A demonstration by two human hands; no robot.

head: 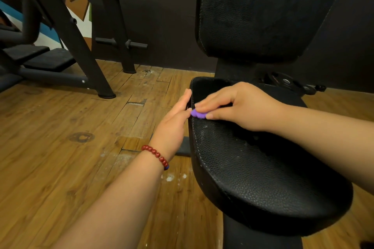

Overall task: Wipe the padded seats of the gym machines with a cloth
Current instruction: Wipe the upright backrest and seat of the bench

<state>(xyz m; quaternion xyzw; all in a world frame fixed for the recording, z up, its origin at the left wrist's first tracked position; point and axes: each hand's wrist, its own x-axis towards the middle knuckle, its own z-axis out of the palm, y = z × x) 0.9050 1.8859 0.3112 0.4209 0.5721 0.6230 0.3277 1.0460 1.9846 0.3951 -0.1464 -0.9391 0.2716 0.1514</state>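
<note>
- The right hand [242, 107] pinches a small purple cloth [198, 114] between thumb and curled fingers. Only a bunched corner of it shows past the fingertips, pressed onto the stitched left rim of the padded seat [263, 168].
- The left hand [174, 119] holds nothing. Its fingers are straight and lie flat against the seat's left side wall, just beside the cloth, apparently steadying the pad.
- Progress, as a judgement: the wipe is under way on this seat's far-left edge. Pale specks and a dull film still show across the middle and near half of the pad, so most of its surface looks undone.
- The seat is black, pebbled faux leather with a light stitch line along the rim, rounded at the near end and sitting on a dark post.
- The backrest pad [253, 12] above it looks dusty and smeared too — likely still to do.
- Further out, the bench pads [48, 59] of another machine stand well apart at the left on the wooden floor [60, 147] — probably also waiting.
- A red bead bracelet [156, 155] sits on the left wrist.
</note>
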